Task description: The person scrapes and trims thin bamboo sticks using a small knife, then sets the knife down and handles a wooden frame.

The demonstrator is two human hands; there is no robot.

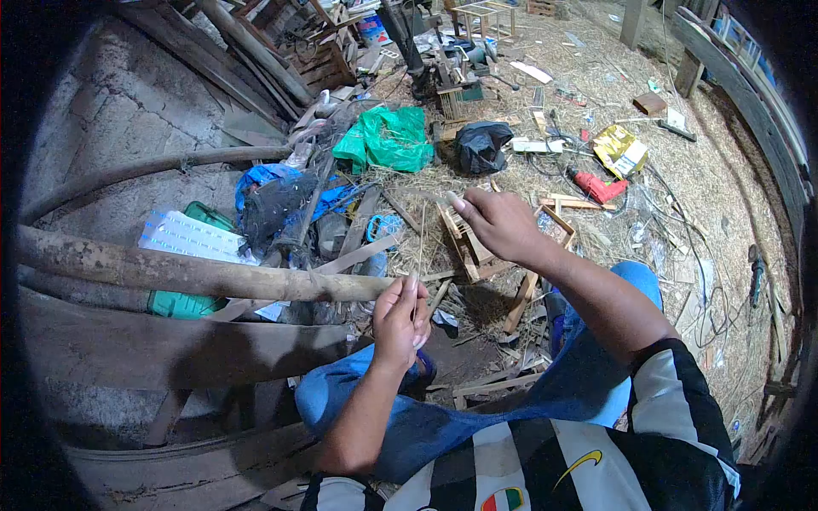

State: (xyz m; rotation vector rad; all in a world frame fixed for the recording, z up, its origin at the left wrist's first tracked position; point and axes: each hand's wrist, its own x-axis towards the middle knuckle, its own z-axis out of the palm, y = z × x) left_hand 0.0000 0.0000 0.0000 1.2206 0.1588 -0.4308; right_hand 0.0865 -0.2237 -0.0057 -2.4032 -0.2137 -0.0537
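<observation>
My left hand (400, 322) is closed around a thin pale stick (421, 247), beside the end of a thick bamboo pole (204, 274). The stick rises upright from the fingers. To the right and farther forward, my right hand (494, 223) has its fingers closed, the thumb pointing left, on a thin blade-like strip (423, 195) that is hard to make out. Below the right hand lies a wooden frame (460, 245) with slats.
A green plastic bag (388, 139), a black bag (482, 146), a red drill (598, 186) and a yellow bag (619, 152) lie on the straw-covered ground. Cables (703, 247) run at the right. Planks (170, 345) stand at the left.
</observation>
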